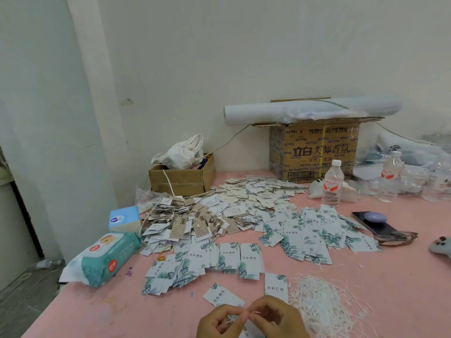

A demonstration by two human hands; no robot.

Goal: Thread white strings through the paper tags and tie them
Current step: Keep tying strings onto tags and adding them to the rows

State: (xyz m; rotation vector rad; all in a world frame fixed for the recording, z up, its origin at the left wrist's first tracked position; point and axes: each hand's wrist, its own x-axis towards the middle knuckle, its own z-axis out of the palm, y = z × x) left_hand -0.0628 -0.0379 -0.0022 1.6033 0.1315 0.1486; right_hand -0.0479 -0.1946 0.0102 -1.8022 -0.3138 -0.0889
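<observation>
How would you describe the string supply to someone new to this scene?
On the pink table, go to the near edge. Just right of the right hand lies the string pile. Unlike the flat leaf-printed tags around it, it is a tangle of thin white strands.
</observation>
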